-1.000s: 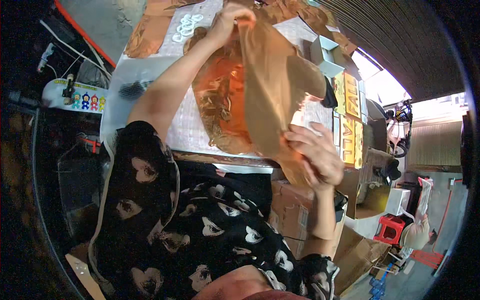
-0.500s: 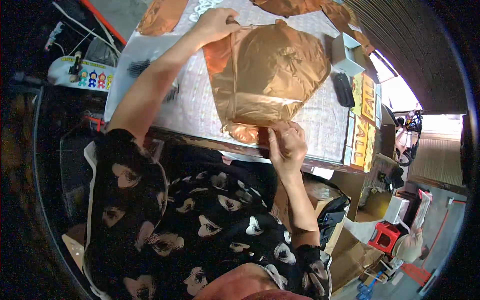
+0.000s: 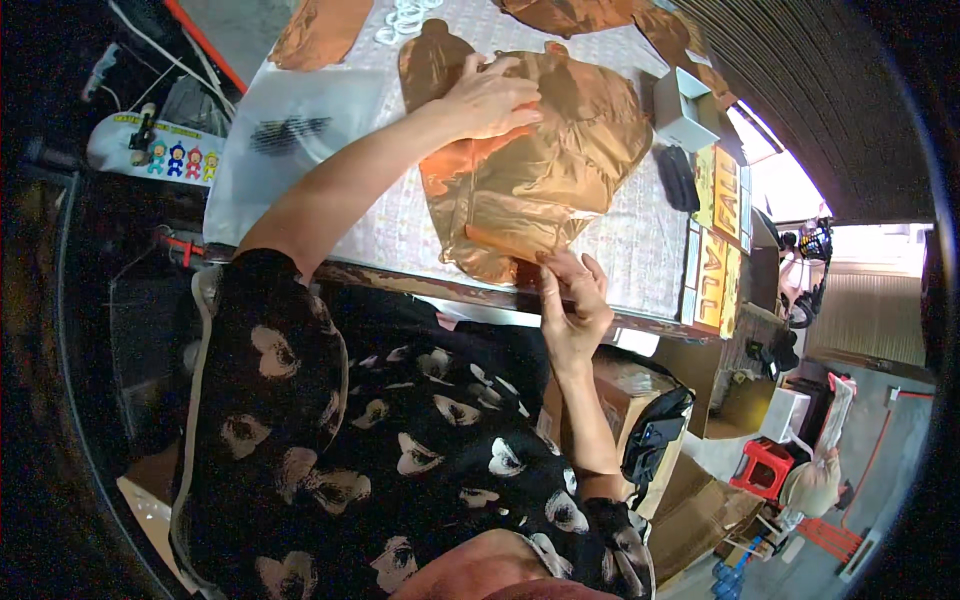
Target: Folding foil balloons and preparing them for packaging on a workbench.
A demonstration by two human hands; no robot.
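A shiny copper-coloured foil balloon (image 3: 592, 130), flat and creased, lies on the white patterned table cover. My left hand (image 3: 490, 100) rests on its upper left part, fingers stretched over the foil. A rounded lobe stands out beyond that hand on the far left, and another lies at the near edge. There my right hand (image 3: 574, 305) pinches the foil's near border between thumb and fingers, close to the table edge. My right fingertips are partly hidden by the foil.
More copper foil pieces (image 3: 318, 35) lie at the far side. White rings (image 3: 408, 20) sit beside them, and a clear plastic sheet (image 3: 300, 105) at left. On the right are an open white box (image 3: 686, 108), a black pouch (image 3: 679, 180) and yellow boxes (image 3: 715, 270).
My left hand has moved right and nearer, from the foil's far left corner onto its surface. A far left lobe now lies spread out. My right hand stays at the near edge.
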